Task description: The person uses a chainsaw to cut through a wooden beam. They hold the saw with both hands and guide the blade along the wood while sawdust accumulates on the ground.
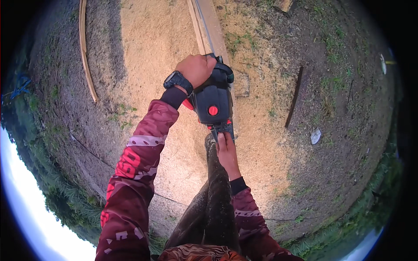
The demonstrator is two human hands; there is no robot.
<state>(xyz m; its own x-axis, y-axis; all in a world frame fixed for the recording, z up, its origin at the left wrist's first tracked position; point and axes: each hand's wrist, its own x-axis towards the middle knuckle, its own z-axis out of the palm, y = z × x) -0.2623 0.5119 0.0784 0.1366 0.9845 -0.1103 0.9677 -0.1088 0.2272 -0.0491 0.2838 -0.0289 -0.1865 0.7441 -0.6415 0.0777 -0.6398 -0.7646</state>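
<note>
So this is looking straight down at someone running a chainsaw (213,100) outdoors, black body with red trim and a round red cap on top. The left hand (197,69) is wrapped over the front handle at the far end of the body, fingers curled shut around the bar, with a black wristwatch (177,81) just behind it. The right hand (226,152) is on the rear grip, closest to the person, fingers pressed together and folded onto the handle; whether one of them is on a trigger I can't tell, it's hidden under the hand. The saw's long axis runs pretty much straight away from the person, body between the two hands and the blade end pointing forward along a pale wooden plank (209,24) that lies on the ground ahead. So the left hand is the one nearer the wood and the right one sits back by the dark trouser leg (215,204). Everything around the plank is a big tan spread of sawdust (152,52) over bare soil. A thin strip of wood (85,48) lies well off to the left, a dark stick (294,98) to the right, and near that a small whitish scrap (315,136) on the dirt, maybe a wrapper, too small to tell. No labels I can make out.
</note>
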